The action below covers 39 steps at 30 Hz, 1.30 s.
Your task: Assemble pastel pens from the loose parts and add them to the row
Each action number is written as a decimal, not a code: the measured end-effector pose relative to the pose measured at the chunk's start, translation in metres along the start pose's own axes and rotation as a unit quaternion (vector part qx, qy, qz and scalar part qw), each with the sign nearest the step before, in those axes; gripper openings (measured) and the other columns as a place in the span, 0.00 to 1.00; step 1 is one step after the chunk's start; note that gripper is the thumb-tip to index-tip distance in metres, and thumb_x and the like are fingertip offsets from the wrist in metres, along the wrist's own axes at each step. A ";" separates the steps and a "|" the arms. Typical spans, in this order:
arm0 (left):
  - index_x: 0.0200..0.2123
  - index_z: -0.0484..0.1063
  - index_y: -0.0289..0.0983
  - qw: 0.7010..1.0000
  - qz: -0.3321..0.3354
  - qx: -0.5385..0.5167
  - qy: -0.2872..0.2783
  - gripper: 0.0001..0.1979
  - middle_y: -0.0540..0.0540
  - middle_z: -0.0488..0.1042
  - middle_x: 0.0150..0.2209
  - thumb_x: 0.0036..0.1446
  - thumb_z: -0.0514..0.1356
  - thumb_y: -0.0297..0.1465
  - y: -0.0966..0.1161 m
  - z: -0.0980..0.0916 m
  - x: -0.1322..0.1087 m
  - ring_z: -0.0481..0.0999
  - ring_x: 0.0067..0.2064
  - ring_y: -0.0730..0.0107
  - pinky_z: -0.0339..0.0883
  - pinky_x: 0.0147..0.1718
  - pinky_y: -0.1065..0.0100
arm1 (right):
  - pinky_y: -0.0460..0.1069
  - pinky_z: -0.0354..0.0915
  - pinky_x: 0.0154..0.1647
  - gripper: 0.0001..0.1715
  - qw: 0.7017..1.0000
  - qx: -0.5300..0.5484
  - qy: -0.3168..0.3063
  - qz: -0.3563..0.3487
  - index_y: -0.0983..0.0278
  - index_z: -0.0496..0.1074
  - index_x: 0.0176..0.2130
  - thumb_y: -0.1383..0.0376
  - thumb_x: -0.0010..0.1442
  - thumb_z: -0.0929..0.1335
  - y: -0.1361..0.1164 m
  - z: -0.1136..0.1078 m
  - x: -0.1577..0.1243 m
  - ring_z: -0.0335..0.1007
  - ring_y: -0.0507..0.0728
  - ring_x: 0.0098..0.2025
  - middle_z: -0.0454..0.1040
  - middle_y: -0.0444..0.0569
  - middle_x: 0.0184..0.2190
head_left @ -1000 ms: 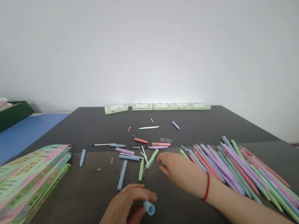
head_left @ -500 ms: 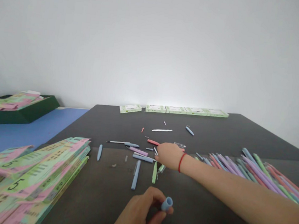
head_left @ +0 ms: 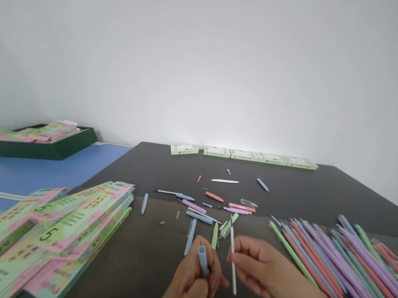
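My left hand (head_left: 195, 274), low in the middle of the view, has its fingers closed round a blue pen barrel (head_left: 203, 259) whose hollow end faces up. Just to the right, my right hand (head_left: 253, 263) pinches a thin white pen refill (head_left: 233, 259) that stands nearly upright. The two hands are close together but apart. Beyond them lie loose pen parts: a green barrel (head_left: 215, 236), a blue barrel (head_left: 190, 237), a red piece (head_left: 214, 196), a purple pen (head_left: 237, 211) and a clear clip piece (head_left: 249, 203).
Colourful pens (head_left: 331, 272) lie heaped on the right of the dark table (head_left: 113, 254). Printed packets (head_left: 81, 222) are stacked at left. A green tray (head_left: 38, 150) with packets stands on a blue surface (head_left: 94, 161). Several flat boxes (head_left: 244, 155) line the table's back edge.
My right hand has come back from the scattered parts with the white refill. My left hand has moved slightly left and turned the blue barrel. The view has shifted a little left.
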State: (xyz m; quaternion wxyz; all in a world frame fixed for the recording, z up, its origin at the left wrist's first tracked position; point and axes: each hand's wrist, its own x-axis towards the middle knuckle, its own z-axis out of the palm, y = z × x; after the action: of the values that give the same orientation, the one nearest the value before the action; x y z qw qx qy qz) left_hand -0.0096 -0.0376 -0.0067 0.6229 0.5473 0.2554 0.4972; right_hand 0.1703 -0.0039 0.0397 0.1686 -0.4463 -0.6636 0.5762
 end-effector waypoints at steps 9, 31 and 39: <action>0.28 0.63 0.36 0.996 -0.068 0.048 0.036 0.18 0.54 0.58 0.22 0.53 0.61 0.45 0.000 0.000 0.002 0.57 0.25 0.76 0.52 0.26 0.72 | 0.42 0.54 0.23 0.06 0.985 -0.159 0.000 -0.066 0.64 0.67 0.26 0.71 0.54 0.64 0.002 0.028 -0.014 0.59 0.48 0.22 0.64 0.39 0.21; 0.24 0.64 0.35 0.988 -0.125 -0.009 0.089 0.19 0.56 0.64 0.16 0.46 0.67 0.43 -0.004 0.000 0.012 0.56 0.18 0.81 0.47 0.18 0.75 | 0.57 0.68 0.45 0.17 0.837 -0.542 0.066 -0.036 0.66 0.67 0.50 0.62 0.63 0.65 -0.041 -0.047 0.158 0.69 0.58 0.46 0.69 0.53 0.49; 0.23 0.64 0.36 0.984 -0.154 -0.008 0.086 0.21 0.56 0.63 0.15 0.43 0.67 0.46 -0.006 -0.002 0.011 0.54 0.16 0.83 0.44 0.16 0.75 | 0.57 0.68 0.44 0.18 0.894 -0.439 0.067 -0.054 0.66 0.67 0.51 0.61 0.63 0.66 -0.054 -0.047 0.158 0.69 0.59 0.46 0.69 0.52 0.49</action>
State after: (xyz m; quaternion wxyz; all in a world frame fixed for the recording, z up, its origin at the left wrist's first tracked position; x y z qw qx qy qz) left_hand -0.0050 -0.0268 -0.0103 0.6720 0.4520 0.3848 0.4428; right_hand 0.0973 0.1527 0.0562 0.0305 -0.4760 -0.8592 0.1850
